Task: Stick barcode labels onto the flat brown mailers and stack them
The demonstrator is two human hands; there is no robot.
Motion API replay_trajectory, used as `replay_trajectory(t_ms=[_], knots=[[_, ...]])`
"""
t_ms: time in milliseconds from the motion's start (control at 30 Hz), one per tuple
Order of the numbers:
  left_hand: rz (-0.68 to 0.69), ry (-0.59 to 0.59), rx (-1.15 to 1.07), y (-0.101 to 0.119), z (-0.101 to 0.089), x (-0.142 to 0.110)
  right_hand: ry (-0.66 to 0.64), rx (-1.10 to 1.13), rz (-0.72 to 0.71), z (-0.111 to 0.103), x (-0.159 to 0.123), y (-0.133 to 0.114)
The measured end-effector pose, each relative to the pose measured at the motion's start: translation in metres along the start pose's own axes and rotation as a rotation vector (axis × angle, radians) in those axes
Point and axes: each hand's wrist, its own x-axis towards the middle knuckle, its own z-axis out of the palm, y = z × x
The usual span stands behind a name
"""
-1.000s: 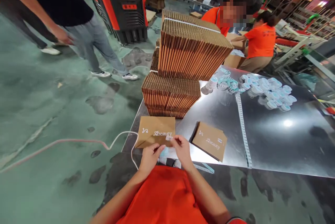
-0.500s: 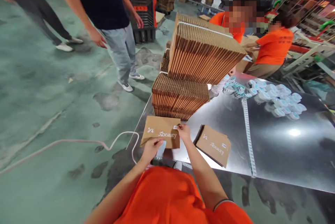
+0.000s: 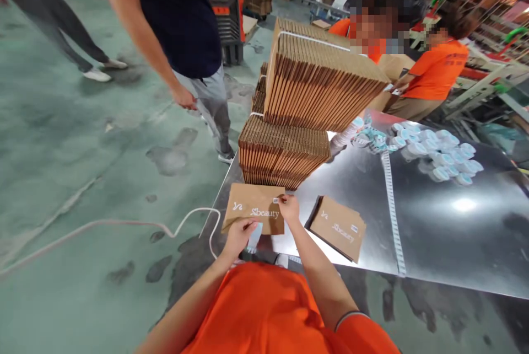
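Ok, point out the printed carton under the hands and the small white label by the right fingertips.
Printed carton [image 3: 256, 197]: head view, plain board above the lettering.
Small white label [image 3: 275, 200]: head view, its visible face.

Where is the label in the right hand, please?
In the head view, the label is near the upper right corner of the left carton, above its lettering.

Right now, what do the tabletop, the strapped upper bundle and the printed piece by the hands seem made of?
Tabletop: probably metal, glossy, from its glare. Strapped upper bundle: likely cardboard, matte, from brown layered edges. Printed piece: likely cardboard, matte, from its brown, glare-free face.
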Motion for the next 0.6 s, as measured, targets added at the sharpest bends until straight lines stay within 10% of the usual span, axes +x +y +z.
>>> replay_trajectory(t_ms=[600], knots=[[0.014,-0.030,0.126,-0.005,0.002,0.003,-0.109,-0.020,0.037,-0.013,0.017,0.008]])
